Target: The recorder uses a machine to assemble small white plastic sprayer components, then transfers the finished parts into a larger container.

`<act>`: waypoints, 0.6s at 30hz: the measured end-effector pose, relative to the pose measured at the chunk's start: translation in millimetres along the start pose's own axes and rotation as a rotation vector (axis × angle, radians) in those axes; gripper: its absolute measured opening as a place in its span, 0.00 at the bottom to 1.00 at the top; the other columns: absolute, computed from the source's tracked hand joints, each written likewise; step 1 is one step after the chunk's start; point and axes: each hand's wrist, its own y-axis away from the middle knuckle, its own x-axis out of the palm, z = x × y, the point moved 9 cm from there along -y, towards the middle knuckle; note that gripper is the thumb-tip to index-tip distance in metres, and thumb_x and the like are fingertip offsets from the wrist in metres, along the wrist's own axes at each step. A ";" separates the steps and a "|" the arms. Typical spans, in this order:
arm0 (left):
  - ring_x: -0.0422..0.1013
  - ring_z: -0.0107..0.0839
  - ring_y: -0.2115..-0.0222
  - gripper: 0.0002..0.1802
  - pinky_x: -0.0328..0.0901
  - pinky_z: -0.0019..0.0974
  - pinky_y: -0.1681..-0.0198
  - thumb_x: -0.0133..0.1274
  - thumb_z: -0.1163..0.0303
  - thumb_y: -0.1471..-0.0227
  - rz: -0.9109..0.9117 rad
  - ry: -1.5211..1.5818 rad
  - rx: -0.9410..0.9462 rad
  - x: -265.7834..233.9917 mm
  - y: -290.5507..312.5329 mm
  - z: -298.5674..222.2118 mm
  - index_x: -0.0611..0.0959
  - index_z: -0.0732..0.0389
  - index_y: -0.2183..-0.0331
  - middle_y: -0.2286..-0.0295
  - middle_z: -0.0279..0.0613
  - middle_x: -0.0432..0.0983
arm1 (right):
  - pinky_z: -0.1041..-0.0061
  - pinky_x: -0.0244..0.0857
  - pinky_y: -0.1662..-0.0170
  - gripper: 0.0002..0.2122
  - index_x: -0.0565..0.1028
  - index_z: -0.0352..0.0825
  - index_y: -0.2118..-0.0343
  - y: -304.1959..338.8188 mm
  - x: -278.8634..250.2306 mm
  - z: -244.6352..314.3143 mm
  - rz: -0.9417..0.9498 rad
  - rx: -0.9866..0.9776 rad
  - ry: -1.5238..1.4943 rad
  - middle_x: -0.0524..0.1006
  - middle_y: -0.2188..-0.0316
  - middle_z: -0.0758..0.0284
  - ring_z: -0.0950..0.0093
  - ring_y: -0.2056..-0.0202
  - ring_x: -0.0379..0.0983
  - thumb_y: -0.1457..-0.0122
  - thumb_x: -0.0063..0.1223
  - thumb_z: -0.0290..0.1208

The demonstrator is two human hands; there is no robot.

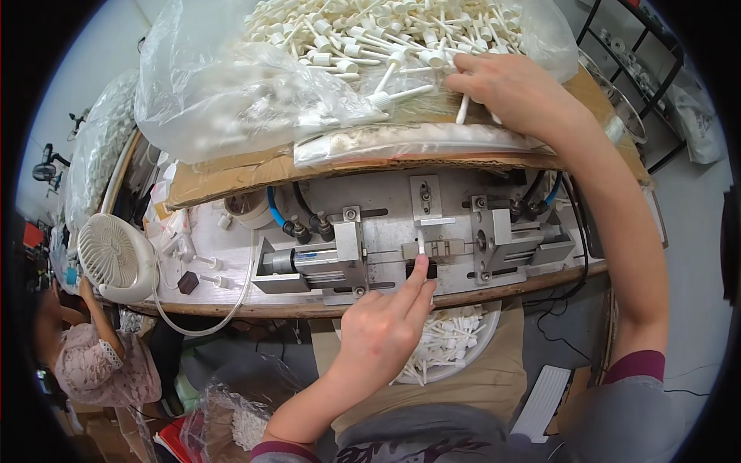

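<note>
My left hand (pixel 384 330) reaches over the front of a metal jig with its index finger stretched out. That fingertip rests on a white plastic stick (pixel 421 242), standing in the small clear-and-metal holder (pixel 445 248) at the jig's middle. At the near right edge of the heap, my right hand (pixel 509 86) has its fingers closed on a white cap with a stem (pixel 462 109); the stem points down from the fingers. The heap of white ribbed caps with stems (pixel 359 38) fills an opened clear plastic bag (pixel 208 85).
Two air cylinders, left (pixel 312 262) and right (pixel 517 239), flank the holder, with hoses attached. A cardboard shelf edge (pixel 231 176) overhangs them. Below the bench, a round tub (pixel 488 339) holds white pieces. A white fan (pixel 112 255) and another person (pixel 96 363) are at left.
</note>
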 end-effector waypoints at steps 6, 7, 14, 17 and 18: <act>0.71 0.29 0.83 0.15 0.64 0.29 0.78 0.66 0.70 0.60 0.000 -0.005 0.014 1.3 -8.0 0.2 0.85 0.60 0.65 0.55 0.44 0.79 | 0.78 0.66 0.72 0.07 0.74 0.37 0.66 27.1 -23.4 -32.3 -0.230 0.127 -0.479 0.74 0.71 0.71 0.75 0.73 0.72 0.46 0.59 0.26; 0.71 0.29 0.83 0.15 0.64 0.29 0.78 0.66 0.70 0.60 0.002 -0.010 0.010 1.2 -7.4 0.8 0.85 0.60 0.65 0.54 0.44 0.79 | 0.80 0.64 0.74 0.07 0.74 0.38 0.65 35.6 -21.1 -42.7 -0.223 0.309 -0.650 0.75 0.72 0.72 0.78 0.75 0.71 0.45 0.60 0.28; 0.75 0.30 0.77 0.20 0.68 0.30 0.73 0.69 0.67 0.61 0.012 0.142 -0.077 -10.0 -12.3 4.0 0.84 0.62 0.62 0.56 0.44 0.79 | 0.88 0.59 0.86 0.12 0.77 0.29 0.62 90.1 -19.7 -8.4 -0.479 0.762 -1.640 0.77 0.76 0.66 0.86 0.85 0.68 0.42 0.60 0.34; 0.77 0.33 0.67 0.24 0.71 0.32 0.67 0.72 0.69 0.64 -0.271 0.414 -0.121 -41.0 -16.9 5.3 0.83 0.63 0.61 0.59 0.46 0.80 | 0.85 0.59 0.88 0.09 0.77 0.27 0.64 101.4 -8.7 55.9 -0.237 0.750 -1.944 0.79 0.75 0.62 0.82 0.88 0.69 0.41 0.58 0.29; 0.77 0.34 0.65 0.24 0.72 0.32 0.66 0.72 0.71 0.65 -0.310 0.455 -0.105 -47.2 -18.4 2.5 0.83 0.63 0.61 0.60 0.46 0.80 | 0.85 0.60 0.88 0.07 0.76 0.26 0.65 105.6 -4.0 78.3 -0.086 0.788 -2.019 0.78 0.75 0.62 0.81 0.88 0.69 0.42 0.58 0.26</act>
